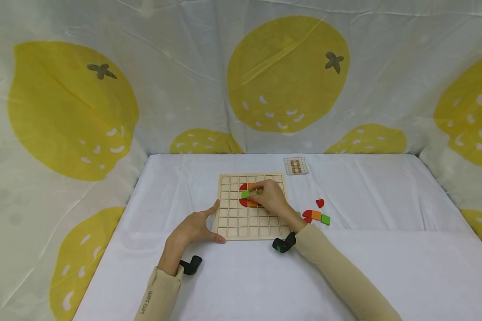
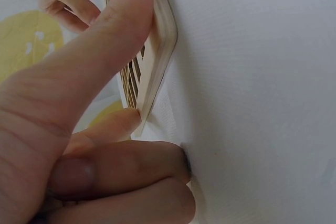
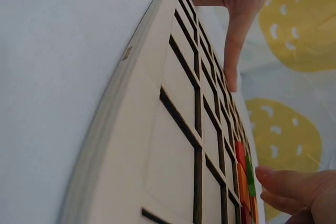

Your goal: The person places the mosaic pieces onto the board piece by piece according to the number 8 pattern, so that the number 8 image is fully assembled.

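A wooden grid board (image 1: 233, 223) lies on the white cloth. At its front left corner is my left hand (image 1: 194, 228), thumb against the front edge and index finger on the left edge, spread wide apart. The left wrist view shows its other fingers bent on the cloth. Over the upper part of the board, my right hand (image 1: 271, 196) pinches a green tile (image 1: 245, 194) with thumb and fingertips. This tile (image 3: 250, 177) stands a little proud of the grid. Red quarter-round tiles (image 1: 243, 202) and orange tiles (image 1: 252, 203) sit in nearby cells, partly hidden by the right hand.
Right of the board lie loose tiles: a red one (image 1: 320, 203), an orange one (image 1: 316, 215), a green one (image 1: 326, 219) and others partly behind the right forearm. A small pattern card (image 1: 295, 166) is behind the board. Lemon-print cloth (image 1: 193, 89) hangs around the table.
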Available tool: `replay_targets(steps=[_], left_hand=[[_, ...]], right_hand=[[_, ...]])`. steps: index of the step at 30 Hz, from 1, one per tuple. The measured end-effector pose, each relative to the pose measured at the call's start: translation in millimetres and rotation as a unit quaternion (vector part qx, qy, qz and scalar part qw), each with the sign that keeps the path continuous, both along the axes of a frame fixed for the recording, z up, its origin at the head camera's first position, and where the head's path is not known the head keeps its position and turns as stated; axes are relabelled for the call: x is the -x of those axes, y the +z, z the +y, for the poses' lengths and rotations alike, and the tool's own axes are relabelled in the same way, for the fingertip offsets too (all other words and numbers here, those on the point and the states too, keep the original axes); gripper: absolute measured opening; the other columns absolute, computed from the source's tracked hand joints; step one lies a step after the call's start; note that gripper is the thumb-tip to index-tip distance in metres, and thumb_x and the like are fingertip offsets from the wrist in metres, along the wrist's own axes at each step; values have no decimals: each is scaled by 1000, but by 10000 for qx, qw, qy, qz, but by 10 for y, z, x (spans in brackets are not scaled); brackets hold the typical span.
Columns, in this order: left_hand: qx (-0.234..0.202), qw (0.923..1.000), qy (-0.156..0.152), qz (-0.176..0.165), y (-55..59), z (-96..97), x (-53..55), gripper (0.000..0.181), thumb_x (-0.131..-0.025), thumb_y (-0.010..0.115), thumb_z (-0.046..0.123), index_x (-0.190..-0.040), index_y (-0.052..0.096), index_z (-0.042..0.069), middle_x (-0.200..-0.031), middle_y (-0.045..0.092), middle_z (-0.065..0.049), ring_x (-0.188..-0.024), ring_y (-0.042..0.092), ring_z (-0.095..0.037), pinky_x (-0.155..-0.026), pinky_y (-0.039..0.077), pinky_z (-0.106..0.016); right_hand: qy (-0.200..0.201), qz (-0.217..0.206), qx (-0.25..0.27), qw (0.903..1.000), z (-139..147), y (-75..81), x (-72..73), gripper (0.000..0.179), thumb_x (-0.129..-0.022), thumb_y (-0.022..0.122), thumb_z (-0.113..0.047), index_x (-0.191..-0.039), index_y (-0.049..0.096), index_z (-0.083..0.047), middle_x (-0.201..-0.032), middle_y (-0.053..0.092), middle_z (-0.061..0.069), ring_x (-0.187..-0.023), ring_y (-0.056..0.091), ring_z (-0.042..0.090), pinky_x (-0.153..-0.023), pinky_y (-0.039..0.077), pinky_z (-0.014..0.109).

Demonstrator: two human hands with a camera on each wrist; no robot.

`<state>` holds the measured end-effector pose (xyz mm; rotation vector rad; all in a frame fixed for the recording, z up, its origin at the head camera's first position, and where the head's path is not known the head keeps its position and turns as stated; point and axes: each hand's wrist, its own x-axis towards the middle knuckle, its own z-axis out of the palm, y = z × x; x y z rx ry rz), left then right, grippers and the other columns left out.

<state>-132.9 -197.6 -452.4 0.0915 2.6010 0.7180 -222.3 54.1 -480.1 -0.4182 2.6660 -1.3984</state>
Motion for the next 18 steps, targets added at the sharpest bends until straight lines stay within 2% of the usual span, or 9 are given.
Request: replay_targets(steps=[10, 18], left_hand=[[16, 10000, -12, 37, 2, -2, 2, 122, -68, 96, 45, -165, 24, 26, -159, 45, -26, -143, 49, -44, -110, 45, -59], [45, 10000, -3, 49, -4, -5, 6, 122, -68, 95, 46, -165, 24, 28, -157, 46, -28, -140, 52, -43, -108, 47, -58]], right_hand=[[-3, -112, 28, 9999, -20, -33, 14, 24, -90, 82, -19, -110, 81, -7, -52, 30, -6, -50, 24, 10, -51, 22, 24], [39, 5, 1, 10000, -51, -55, 27, 21, -90, 81, -16, -110, 82, -7, -51, 40, -4, -49, 31, 9, -51, 24, 21]])
